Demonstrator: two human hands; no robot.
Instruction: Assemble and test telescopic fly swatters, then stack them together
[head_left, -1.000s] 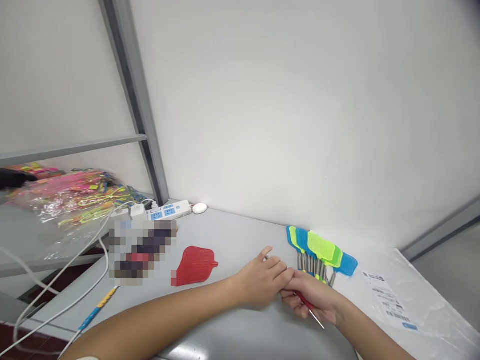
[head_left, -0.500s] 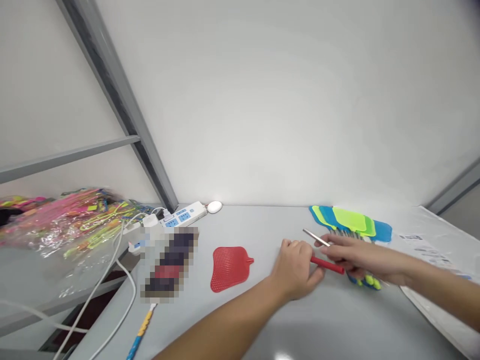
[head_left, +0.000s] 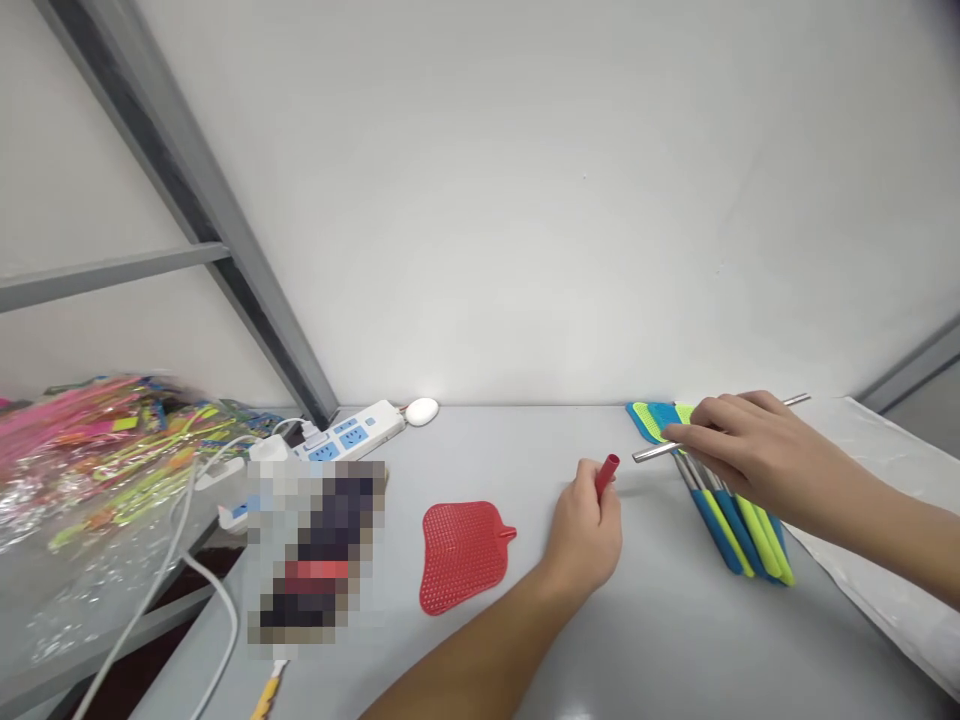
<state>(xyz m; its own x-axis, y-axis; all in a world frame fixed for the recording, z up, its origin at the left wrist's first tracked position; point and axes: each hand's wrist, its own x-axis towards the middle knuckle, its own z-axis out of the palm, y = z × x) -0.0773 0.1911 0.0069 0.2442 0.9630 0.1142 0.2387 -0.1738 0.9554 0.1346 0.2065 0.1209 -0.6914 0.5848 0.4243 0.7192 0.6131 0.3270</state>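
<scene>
My left hand is closed around a red tubular handle, its round end sticking up past the thumb. Just right of it, my right hand grips a thin silver metal rod. One rod end points at the red handle with a small gap between them. Flat on the table to the left lies a red fly swatter head, its short stem facing my left hand. Several blue and lime fly swatters lie beneath and beside my right hand, which hides part of their heads.
A white power strip with plugs and cables sits at the back left, beside a white oval object. A pixelated dark object lies nearer. Bagged colourful items fill the left side. White plastic sheeting covers the right.
My right hand has moved right and up with the rod, away from the red handle. In my left hand the handle has tilted more upright. The view has shifted slightly.
</scene>
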